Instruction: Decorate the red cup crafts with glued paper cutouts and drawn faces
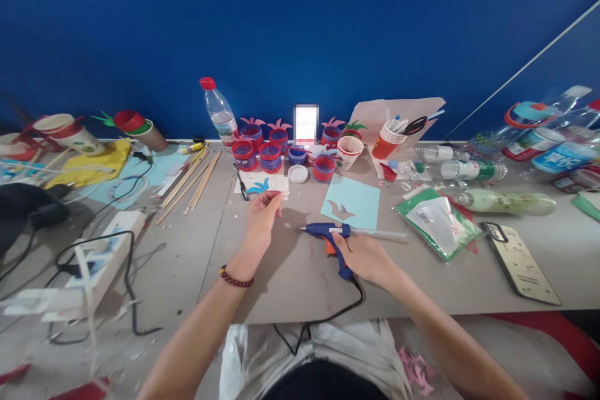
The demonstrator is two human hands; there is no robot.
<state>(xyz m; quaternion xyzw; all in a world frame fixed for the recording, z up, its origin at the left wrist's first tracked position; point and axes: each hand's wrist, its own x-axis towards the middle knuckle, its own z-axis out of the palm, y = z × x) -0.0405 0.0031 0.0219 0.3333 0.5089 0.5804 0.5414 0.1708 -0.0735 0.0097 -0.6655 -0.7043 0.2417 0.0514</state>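
Observation:
My right hand is wrapped round the handle of a blue hot glue gun, whose nozzle points left above the table. A clear glue stick sticks out of its back. My left hand is closed in a pinch to the left of the nozzle; a tiny pale thing seems to show at the fingertips, too small to name. Just beyond that hand lies a blue paper leaf cutout on a white sheet. Red and purple ring-shaped cups with paper leaves stand behind, near a round white lid.
Light blue paper with a cut-out hole lies beyond the glue gun. At right are a green plastic packet, a phone and several bottles. Wooden sticks and a power strip with cables lie left.

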